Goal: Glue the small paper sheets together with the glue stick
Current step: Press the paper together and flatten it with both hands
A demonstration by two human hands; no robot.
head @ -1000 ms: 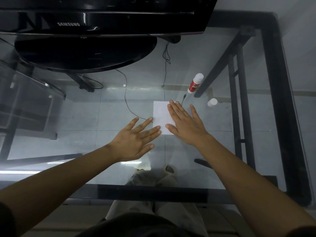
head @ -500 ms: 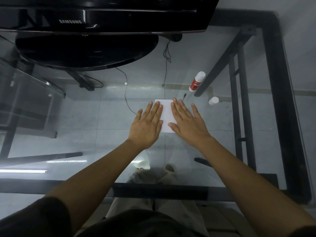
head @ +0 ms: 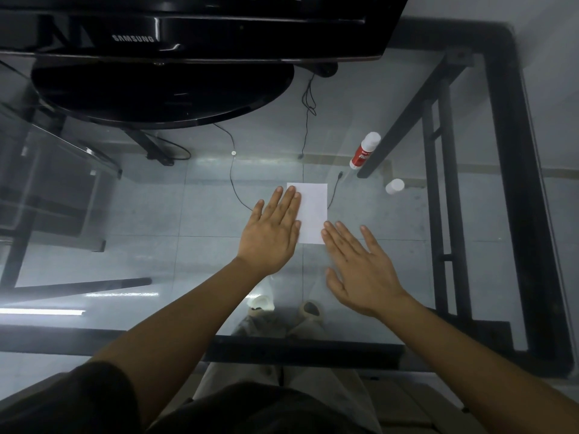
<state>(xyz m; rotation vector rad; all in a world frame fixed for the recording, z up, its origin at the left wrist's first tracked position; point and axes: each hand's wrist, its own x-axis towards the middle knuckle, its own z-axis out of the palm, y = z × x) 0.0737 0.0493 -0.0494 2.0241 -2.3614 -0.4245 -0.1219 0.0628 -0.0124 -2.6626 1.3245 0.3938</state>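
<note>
A small white paper sheet (head: 313, 211) lies flat on the glass table (head: 156, 214). My left hand (head: 272, 233) rests flat with its fingers over the sheet's left edge. Just below and to the right of the sheet's near corner is my right hand (head: 360, 264), flat, fingers spread, with the fingertips at the corner. The red and white glue stick (head: 364, 151) lies on its side at the back right. Its white cap (head: 394, 186) stands apart, a little nearer to me. Neither hand holds anything.
A black Samsung monitor (head: 188, 26) on a round black base (head: 163, 89) fills the back of the table. Thin black cables (head: 233, 183) run under the glass near the paper. The black table frame (head: 513, 183) runs along the right and near edges.
My left hand slid up and right onto the sheet's left edge. My right hand drew back toward me and off the sheet, uncovering most of it.
</note>
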